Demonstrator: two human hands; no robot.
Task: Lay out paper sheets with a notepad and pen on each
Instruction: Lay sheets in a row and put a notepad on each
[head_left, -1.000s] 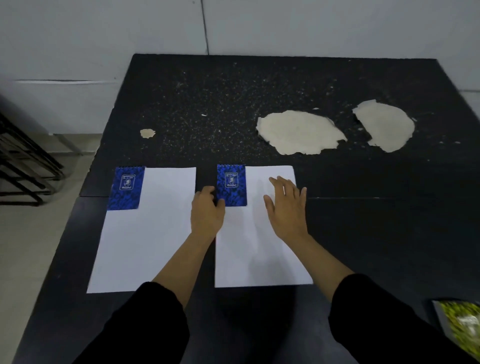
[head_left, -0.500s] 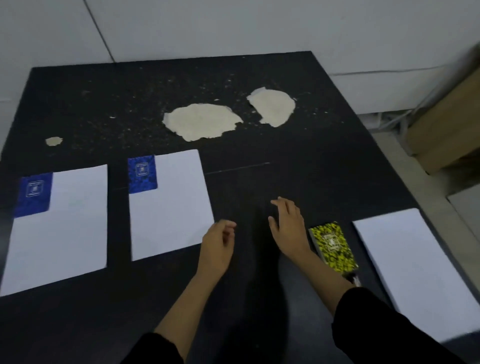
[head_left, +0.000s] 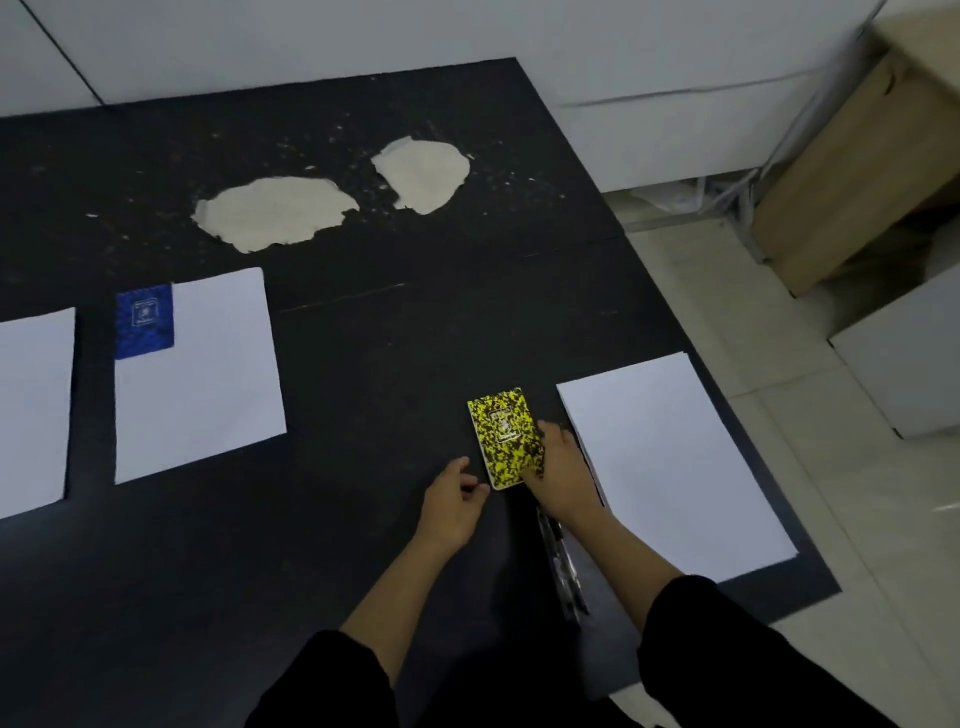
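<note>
1. Head view: right hand (head_left: 558, 478) grasps yellow notepad (head_left: 506, 444) at its near right edge, on black table (head_left: 363, 415), beside paper stack (head_left: 670, 462).
2. Left hand (head_left: 452, 499): loosely curled, holding nothing, just beside the notepad.
3. Blue notepad (head_left: 144, 321): on sheet (head_left: 208, 374), far-left corner.

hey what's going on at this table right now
A person is setting out paper sheets with notepads on a black table. The right hand grips a yellow-and-black notepad, and the left hand hovers open beside it. A stack of white paper lies just to the right. Further left, one sheet carries a blue notepad; another sheet is cut off at the edge.
</note>
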